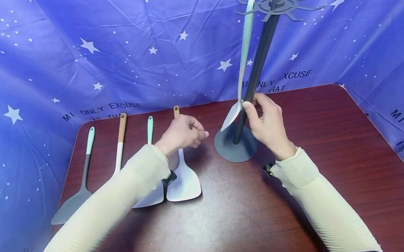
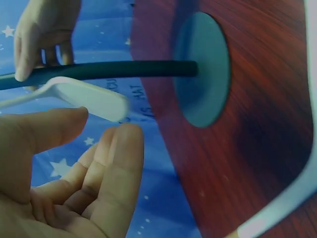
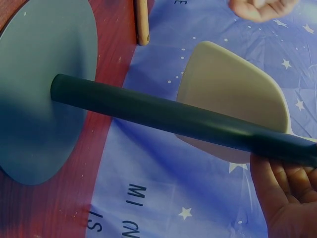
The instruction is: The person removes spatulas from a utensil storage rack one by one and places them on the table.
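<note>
My right hand grips the dark pole of a utensil stand, thumb in front and fingers behind. The stand's round base is on the table, and its top carries a ring of hooks. From a hook on the left hangs a spatula with a mint handle; its pale head lies close beside the pole. My left hand hovers left of the stand, holding nothing. In the left wrist view its thumb and fingers are apart and loosely bent, just below the spatula's head.
Left on the table lie a grey turner with a mint handle, a wooden-handled utensil, a mint-handled one and a white turner. My left sleeve covers parts of them. Blue star-printed cloth surrounds the table.
</note>
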`<move>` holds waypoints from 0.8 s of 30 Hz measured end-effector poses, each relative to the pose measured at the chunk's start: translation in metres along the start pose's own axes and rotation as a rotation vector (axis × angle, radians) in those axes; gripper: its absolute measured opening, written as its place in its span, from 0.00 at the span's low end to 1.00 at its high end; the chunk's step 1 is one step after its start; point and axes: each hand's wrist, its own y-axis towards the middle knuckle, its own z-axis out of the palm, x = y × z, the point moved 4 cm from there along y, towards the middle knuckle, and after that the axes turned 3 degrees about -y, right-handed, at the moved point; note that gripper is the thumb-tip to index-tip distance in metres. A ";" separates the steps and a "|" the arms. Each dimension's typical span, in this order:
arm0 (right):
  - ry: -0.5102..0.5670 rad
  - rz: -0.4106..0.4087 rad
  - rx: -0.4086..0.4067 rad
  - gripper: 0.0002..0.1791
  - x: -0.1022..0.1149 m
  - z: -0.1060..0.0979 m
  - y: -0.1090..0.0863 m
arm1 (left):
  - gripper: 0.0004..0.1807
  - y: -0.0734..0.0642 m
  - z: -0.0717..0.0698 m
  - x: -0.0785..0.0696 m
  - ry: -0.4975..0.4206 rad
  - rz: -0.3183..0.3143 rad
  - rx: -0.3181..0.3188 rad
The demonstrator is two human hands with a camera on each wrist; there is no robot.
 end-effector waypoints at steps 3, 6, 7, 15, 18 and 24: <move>0.000 -0.001 0.000 0.10 0.000 0.000 0.000 | 0.08 0.000 0.003 -0.009 -0.055 0.052 0.014; -0.003 -0.003 -0.001 0.10 0.000 0.000 0.000 | 0.08 -0.001 0.005 -0.019 -0.101 0.107 0.036; -0.005 -0.003 -0.002 0.10 0.000 0.000 0.000 | 0.08 -0.001 0.006 -0.022 -0.113 0.127 0.045; -0.009 -0.002 0.000 0.11 -0.001 0.000 0.000 | 0.05 0.000 0.012 -0.051 -0.203 0.333 0.031; -0.013 -0.004 -0.001 0.11 -0.001 0.000 0.000 | 0.06 0.000 0.013 -0.062 -0.206 0.415 -0.030; -0.016 -0.007 0.003 0.11 0.000 0.000 0.000 | 0.10 0.002 0.016 -0.078 -0.168 0.532 -0.155</move>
